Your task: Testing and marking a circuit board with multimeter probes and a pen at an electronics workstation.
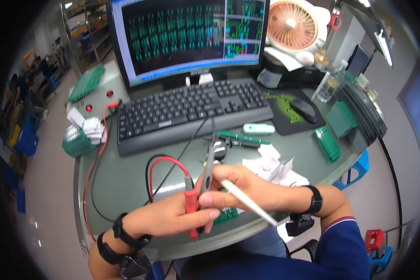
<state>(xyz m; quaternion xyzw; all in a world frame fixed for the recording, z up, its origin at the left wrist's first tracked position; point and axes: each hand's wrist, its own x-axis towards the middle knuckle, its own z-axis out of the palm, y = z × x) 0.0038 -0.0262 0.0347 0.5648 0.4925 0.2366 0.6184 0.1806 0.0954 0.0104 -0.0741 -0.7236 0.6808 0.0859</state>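
Note:
Upright in my left hand (170,214) is a red test probe (191,200), tip down, its red lead arching up and over to the left. Close beside it stands a dark grey probe-like tool (207,175), pinched where the fingers of both hands meet; which hand bears it I cannot tell. My right hand (242,186) is closed, with a slim white stick-like tool (249,203) sloping down to the right from its fingers. Partly hidden below the hands lies a green circuit board (226,215) near the table's front edge.
A black keyboard (191,109) and a monitor (182,37) stand beyond my hands. At left is a box with red lights (98,95). White paper scraps (277,170), a mouse (303,109), a bottle (331,86) and green boards (326,144) lie to the right.

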